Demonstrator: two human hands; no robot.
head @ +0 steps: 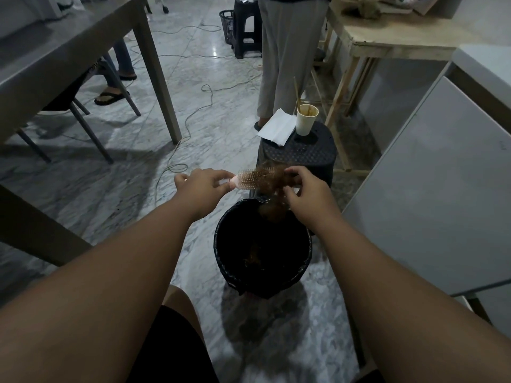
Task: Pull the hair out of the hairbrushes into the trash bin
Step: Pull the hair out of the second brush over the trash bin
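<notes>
the left hand (203, 186) pinches the handle end of a pale hairbrush (250, 180), thumb and fingers pressed together on it, holding the brush level with its bristles facing up. at the far end of the brush from this grip, the right hand (302, 189) has its fingertips closed on a clump of brown hair (272, 178) matted over the bristles; a loose tail of the clump hangs down below the right-hand grip, over the far rim of the black-lined trash bin (221, 244). more brown hair shows dimly at the bin's bottom. a black stool (298, 153) stands just beyond both hands, carrying a paper cup (306, 118) and a folded sheet.

the hair looks light, soft and tangled, likely to stretch and tear into wisps rather than lift off whole; the best purchase is judged to be low in the mat, close to the bristle roots. the brush is stiff and light, so the handle pinch should suffice to resist the pull.
</notes>
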